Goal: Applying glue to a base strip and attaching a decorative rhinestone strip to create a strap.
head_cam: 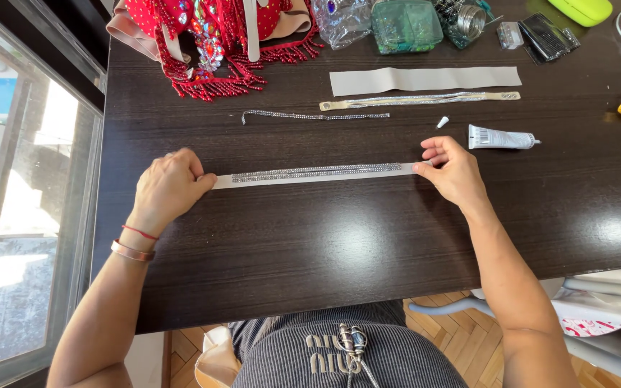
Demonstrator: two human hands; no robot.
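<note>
Rhinestone strip (316, 173) stretched between both hands

A strip (318, 173) lies across the bench (325, 244) between both hands; a glue tube (501, 137) sits right. Behind lie two more strips (425, 79).

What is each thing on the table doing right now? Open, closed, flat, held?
Left hand: closed on the strip's end.
Right hand: pinching the other end.
Rhinestone strip: flat, stretched straight.
Glue tube: lying down, cap off.
White cap: loose beside the tube.
Beige band: lying flat.
</note>
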